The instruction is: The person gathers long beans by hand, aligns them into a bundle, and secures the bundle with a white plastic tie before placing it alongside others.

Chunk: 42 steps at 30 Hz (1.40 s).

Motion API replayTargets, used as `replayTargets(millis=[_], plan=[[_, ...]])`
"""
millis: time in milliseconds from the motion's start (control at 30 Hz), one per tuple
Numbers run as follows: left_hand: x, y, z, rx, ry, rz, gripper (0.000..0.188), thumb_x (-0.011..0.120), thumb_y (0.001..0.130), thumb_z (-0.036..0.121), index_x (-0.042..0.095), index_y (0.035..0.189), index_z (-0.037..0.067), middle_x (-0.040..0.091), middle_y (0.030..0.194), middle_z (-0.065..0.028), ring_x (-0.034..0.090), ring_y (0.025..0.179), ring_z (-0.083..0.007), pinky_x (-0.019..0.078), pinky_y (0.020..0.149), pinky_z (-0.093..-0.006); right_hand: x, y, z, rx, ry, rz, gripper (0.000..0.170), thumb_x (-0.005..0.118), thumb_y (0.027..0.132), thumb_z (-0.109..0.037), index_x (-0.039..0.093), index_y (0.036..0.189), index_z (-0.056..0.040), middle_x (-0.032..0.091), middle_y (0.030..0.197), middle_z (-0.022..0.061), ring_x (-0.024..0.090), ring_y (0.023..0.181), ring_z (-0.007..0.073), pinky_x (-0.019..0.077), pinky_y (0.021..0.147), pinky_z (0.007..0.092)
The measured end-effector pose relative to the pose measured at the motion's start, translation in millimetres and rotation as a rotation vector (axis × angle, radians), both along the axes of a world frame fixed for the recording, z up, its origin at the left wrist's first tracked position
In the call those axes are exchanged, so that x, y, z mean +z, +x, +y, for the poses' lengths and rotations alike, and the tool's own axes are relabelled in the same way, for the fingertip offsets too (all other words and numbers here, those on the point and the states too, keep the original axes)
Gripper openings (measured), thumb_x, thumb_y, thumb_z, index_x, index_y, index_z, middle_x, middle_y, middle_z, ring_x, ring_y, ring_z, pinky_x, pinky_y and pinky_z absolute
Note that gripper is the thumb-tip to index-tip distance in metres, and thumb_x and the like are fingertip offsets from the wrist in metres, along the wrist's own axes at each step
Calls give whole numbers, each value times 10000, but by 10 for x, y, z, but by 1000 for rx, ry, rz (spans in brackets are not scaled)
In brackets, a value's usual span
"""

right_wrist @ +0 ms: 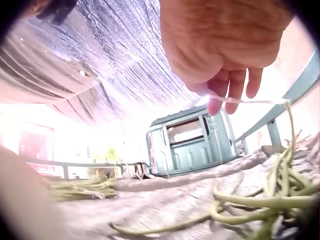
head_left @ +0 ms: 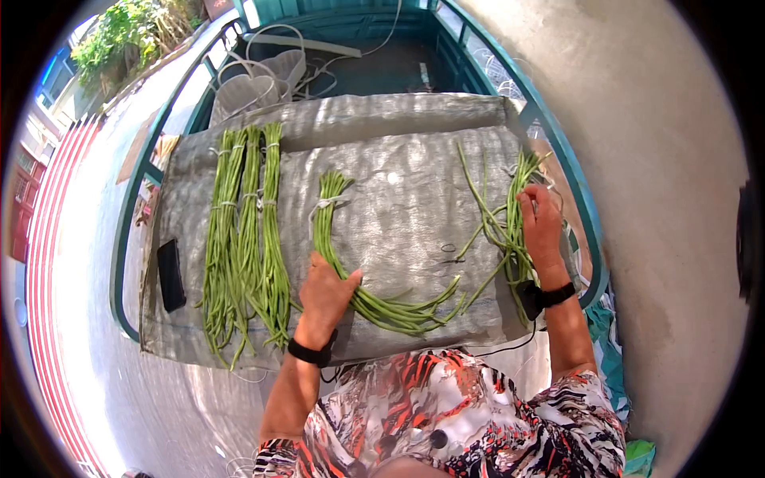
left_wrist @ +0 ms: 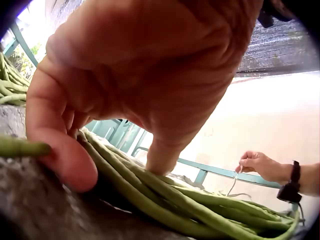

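Note:
A curved bundle of long green beans (head_left: 323,231), tied near its top with white string, lies in the middle of the grey woven sheet (head_left: 398,215). My left hand (head_left: 328,293) grips this bundle partway along, thumb and fingers on either side of the beans in the left wrist view. At the right, my right hand (head_left: 542,227) is over a looser pile of long beans (head_left: 510,223). Between its thumb and fingers it pinches a thin white string (right_wrist: 255,101), which runs down toward that pile in the right wrist view.
Several tied bean bundles (head_left: 247,231) lie side by side on the left. A black phone (head_left: 170,276) rests at the sheet's left edge. Teal cart rails (head_left: 570,171) flank the sheet, and white baskets (head_left: 247,92) stand behind it. A black cable (head_left: 510,348) hangs from the right wristband.

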<state>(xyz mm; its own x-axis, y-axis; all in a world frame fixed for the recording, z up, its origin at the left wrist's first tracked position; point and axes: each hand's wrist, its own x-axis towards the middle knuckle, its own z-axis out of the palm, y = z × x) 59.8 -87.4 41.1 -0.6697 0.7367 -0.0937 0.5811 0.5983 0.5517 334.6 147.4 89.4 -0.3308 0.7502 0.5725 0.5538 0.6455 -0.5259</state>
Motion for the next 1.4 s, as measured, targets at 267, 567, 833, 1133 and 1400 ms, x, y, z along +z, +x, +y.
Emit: replayTargets(millis=[267,567,833,1133,1400], plan=[[-114,-68,38,33,59,-129,676,697,671,165,308,1130,-142,622,807,-300,624,778,-457,498,733,-479,-35,-1106,-813,488,-540,-122,152,598,870,-188,592,983,-86,586,641,116,588,584,236,454,563,342],[-204,-94,24,236,268,-317,632,736,622,100,398,1116,-102,620,885,-196,633,766,-254,513,681,-337,-919,-1793,-1099,609,-882,-110,110,555,838,-91,588,912,-17,637,742,60,589,605,135,489,577,279],[-513,-245,42,212,391,-650,374,696,686,90,554,994,-70,646,819,-89,622,688,-159,498,611,-277,-853,-2011,-1009,653,-1157,-162,174,623,797,-157,647,895,-15,658,737,71,609,584,140,491,572,281],[-668,-264,37,46,450,-528,245,676,681,91,605,878,-36,644,712,-89,621,624,-160,478,540,-283,-750,-2033,-988,755,-1536,-78,90,588,853,-122,590,907,-49,580,697,-11,519,494,71,409,458,211],[-179,-260,-43,133,368,-862,229,587,815,190,616,982,36,661,785,-53,625,644,-122,459,480,-237,-932,-2118,-1014,784,-1249,-161,181,594,854,-180,584,940,-22,603,735,27,555,550,115,453,485,266]])
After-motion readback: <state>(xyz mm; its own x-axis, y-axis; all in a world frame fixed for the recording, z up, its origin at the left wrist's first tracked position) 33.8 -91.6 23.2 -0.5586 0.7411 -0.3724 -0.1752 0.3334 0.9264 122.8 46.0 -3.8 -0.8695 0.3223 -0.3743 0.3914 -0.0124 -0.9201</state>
